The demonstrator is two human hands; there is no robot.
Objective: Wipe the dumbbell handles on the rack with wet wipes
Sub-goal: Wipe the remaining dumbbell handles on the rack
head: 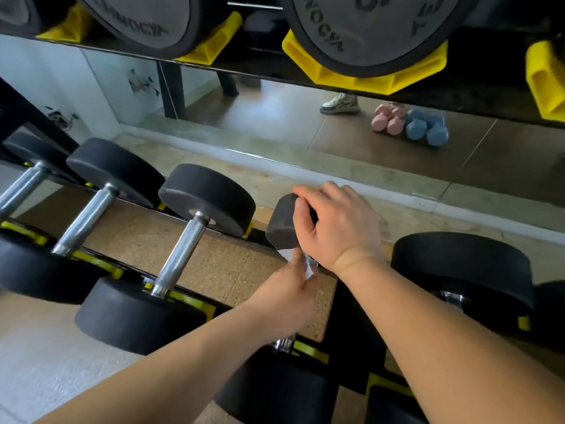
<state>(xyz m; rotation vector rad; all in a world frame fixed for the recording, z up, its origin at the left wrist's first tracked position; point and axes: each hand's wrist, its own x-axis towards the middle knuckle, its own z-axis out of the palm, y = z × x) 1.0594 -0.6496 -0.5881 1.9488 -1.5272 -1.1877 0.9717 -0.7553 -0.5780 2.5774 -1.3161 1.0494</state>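
A black dumbbell [282,223] with a steel handle lies on the lower rack in the middle of the view. My right hand [336,226] grips its far rubber head from above. My left hand [287,298] is wrapped round the handle with a white wet wipe [298,260] between palm and steel; most of the handle is hidden under it. The near head [275,390] sits below my left forearm. To the left lie three more dumbbells with bare chrome handles, the nearest handle [182,252] knurled.
The rack rail [189,301] is black with yellow cradles. Another black dumbbell [464,276] sits right of my right arm. Large weight plates [367,29] on yellow holders overhang above. A mirror behind shows pink and blue small dumbbells [409,123] and a shoe.
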